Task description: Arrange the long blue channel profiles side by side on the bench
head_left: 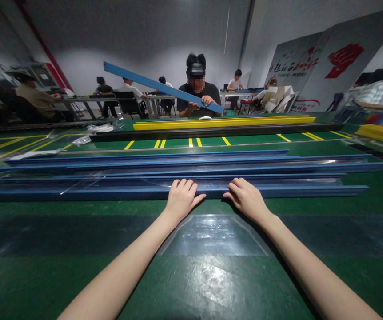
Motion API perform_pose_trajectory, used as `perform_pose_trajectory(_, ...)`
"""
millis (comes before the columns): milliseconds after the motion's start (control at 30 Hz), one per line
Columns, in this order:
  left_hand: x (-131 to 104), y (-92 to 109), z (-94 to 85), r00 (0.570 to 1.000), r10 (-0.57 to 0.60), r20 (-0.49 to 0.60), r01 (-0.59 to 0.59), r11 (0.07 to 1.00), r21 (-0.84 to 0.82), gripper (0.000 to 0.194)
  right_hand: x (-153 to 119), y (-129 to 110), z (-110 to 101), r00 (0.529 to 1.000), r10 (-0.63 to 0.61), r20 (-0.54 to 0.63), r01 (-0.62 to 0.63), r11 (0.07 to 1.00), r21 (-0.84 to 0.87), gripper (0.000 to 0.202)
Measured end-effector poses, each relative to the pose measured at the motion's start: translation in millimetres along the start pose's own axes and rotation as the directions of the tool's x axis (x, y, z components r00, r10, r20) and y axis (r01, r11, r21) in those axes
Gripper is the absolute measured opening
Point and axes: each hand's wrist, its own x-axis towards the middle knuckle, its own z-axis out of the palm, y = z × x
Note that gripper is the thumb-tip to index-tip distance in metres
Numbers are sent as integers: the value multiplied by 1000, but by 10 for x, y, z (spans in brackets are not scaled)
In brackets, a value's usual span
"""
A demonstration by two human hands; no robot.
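Observation:
Both of my hands are on the nearest long blue channel strip, which lies across the green table. My left hand curls its fingers over the strip, with the thumb along its near side. A short way to the right, my right hand grips the same strip in a like manner, thumb pointing inward. Between the thumbs a short length of blue edge shows. A clear plastic sheet lies flat on the table under my forearms. More blue channel strips lie parallel just beyond my fingers.
Farther back lie a black strip and a yellow strip. Crumpled clear film is at the back left. Across the table a co-worker holds a blue strip slanting up. Other people sit at tables behind.

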Motion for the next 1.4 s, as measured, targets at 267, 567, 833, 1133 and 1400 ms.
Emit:
perform_pose_trajectory(267,-2,0,-3,1000,6,-8,-6,1000,16,32,16,-7,-27,1000,-15,-6,15,1000,-22,23)
perform_pose_trajectory(567,-3,-6,-7,999,38,6,-37,998,-51,30,34,1,-107,999,-25,47,30,994,-108,23)
perform_pose_trajectory(833,3,5,-10,987,153,-54,-157,983,-93,29,-60,133,-173,999,-14,49,22,986,-164,24)
perform_pose_trajectory(1133,3,16,-16,999,51,2,-51,999,4,39,-110,229,-189,998,10,66,2,985,-174,23)
perform_pose_trajectory(1400,3,16,2,998,70,-8,-70,998,6,32,-60,162,-174,993,-2,115,-2,999,33,22)
